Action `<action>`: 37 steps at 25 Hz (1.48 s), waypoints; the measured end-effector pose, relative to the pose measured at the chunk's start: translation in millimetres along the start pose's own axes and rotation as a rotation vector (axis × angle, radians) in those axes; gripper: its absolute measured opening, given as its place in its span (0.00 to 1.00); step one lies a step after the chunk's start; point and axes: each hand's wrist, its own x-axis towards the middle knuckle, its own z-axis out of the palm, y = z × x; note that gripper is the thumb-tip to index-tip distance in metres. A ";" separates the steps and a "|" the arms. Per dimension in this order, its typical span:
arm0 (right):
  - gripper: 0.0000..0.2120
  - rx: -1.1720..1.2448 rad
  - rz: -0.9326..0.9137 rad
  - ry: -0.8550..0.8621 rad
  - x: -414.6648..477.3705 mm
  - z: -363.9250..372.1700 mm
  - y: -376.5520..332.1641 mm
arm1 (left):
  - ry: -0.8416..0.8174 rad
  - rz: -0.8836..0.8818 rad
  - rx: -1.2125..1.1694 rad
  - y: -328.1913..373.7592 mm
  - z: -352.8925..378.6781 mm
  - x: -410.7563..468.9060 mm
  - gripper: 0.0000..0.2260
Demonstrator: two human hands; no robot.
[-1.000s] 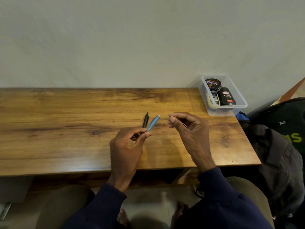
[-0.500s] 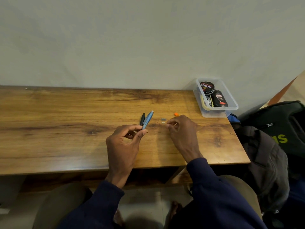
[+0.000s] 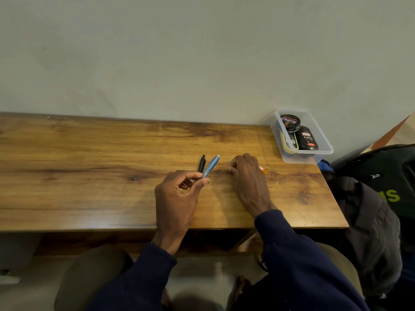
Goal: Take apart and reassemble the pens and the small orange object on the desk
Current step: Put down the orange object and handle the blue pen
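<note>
Two hands over a brown wooden desk. The left hand pinches a light blue plastic pen barrel pointing to one o'clock, just beside a slim black pen. The right hand curls onto the desk, its grip unclear; a small orange object peeks out at its three o'clock.

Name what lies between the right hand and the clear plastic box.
Head view: the small orange object beside the right hand, then bare desk up to the clear plastic box.
</note>
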 end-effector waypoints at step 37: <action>0.06 0.960 0.063 0.113 -18.4 -32.6 -11.1 | -0.065 0.117 0.102 -6.7 5.6 -2.0 0.10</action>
